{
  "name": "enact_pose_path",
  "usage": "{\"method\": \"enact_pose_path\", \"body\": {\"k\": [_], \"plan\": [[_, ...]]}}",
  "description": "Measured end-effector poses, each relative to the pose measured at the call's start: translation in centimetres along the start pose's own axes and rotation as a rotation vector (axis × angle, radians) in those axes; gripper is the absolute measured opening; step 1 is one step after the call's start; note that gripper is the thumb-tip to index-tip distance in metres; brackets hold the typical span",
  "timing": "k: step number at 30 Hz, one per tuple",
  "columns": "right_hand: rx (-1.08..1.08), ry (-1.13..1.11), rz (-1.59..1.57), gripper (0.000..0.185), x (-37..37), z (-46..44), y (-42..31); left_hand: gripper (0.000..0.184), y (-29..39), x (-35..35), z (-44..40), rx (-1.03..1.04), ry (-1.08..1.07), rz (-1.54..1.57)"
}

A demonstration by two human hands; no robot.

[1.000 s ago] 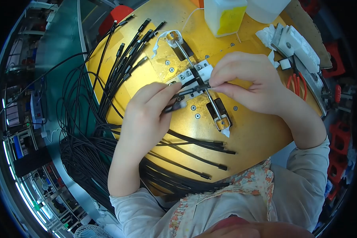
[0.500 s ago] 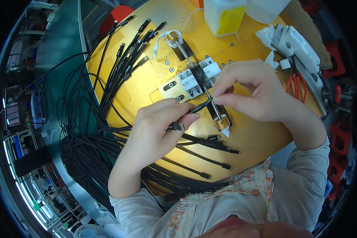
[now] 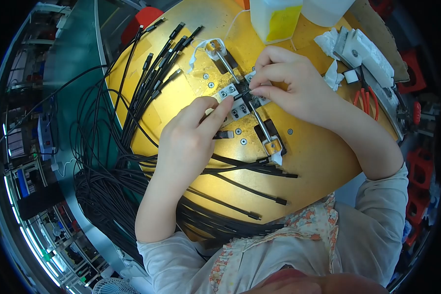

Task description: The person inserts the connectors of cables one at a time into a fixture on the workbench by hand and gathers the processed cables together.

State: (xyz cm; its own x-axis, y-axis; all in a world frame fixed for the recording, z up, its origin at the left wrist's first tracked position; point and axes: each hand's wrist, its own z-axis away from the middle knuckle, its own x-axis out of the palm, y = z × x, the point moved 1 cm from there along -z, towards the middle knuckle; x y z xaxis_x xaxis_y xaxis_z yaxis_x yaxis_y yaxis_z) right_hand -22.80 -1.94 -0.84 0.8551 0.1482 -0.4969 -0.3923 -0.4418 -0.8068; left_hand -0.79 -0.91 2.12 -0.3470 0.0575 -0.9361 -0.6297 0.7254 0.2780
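My left hand [image 3: 188,134] is closed around a black cable, its fingertips at the left side of the metal clamp fixture [image 3: 240,111]. A dark connector end [image 3: 237,97] shows just past those fingers, over the fixture's middle. Below the same hand juts another flat cable plug [image 3: 224,134]. My right hand [image 3: 294,83] pinches thumb and forefinger together at the fixture's centre, close to the connector's tip; what lies between them is too small to tell. A metal rod [image 3: 259,121] runs across the fixture, and the right hand covers part of the white block.
Black cables with plugs [image 3: 169,59] lie at the upper left, and more [image 3: 250,193] near my body. A big cable bundle [image 3: 108,201] hangs left. White containers [image 3: 274,22] stand at the back. Red-handled pliers [image 3: 366,103] and white blocks [image 3: 372,59] lie right.
Both hands have moved up and away from my body, bringing the cable end from above the lower rod to the fixture's middle.
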Motion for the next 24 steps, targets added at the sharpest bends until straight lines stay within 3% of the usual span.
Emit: {"method": "enact_pose_path", "body": {"k": [2, 8, 12, 15, 24], "plan": [[0.035, -0.039, 0.023, 0.008, -0.1, 0.0, 0.2, 0.050, 0.0, 0.2, 0.0, -0.017, -0.032, -0.004], [-0.233, 0.056, 0.236, 0.010, -0.5, 0.3, -0.8, 0.050, 0.2, 0.4, -0.1, -0.016, -0.037, 0.010], [-0.412, -0.051, 0.104, 0.019, 1.6, 0.8, -3.2, 0.049, 0.1, 0.3, -0.2, 0.006, -0.014, 0.059], [-0.516, -0.075, 0.184, 0.016, 2.4, 1.6, -2.8, 0.046, 0.4, 0.4, -0.2, -0.019, -0.031, 0.058], [-0.381, -0.149, 0.279, 0.014, -1.6, 0.8, -3.2, 0.041, 0.6, 0.2, -0.1, -0.071, -0.056, 0.067]]}}
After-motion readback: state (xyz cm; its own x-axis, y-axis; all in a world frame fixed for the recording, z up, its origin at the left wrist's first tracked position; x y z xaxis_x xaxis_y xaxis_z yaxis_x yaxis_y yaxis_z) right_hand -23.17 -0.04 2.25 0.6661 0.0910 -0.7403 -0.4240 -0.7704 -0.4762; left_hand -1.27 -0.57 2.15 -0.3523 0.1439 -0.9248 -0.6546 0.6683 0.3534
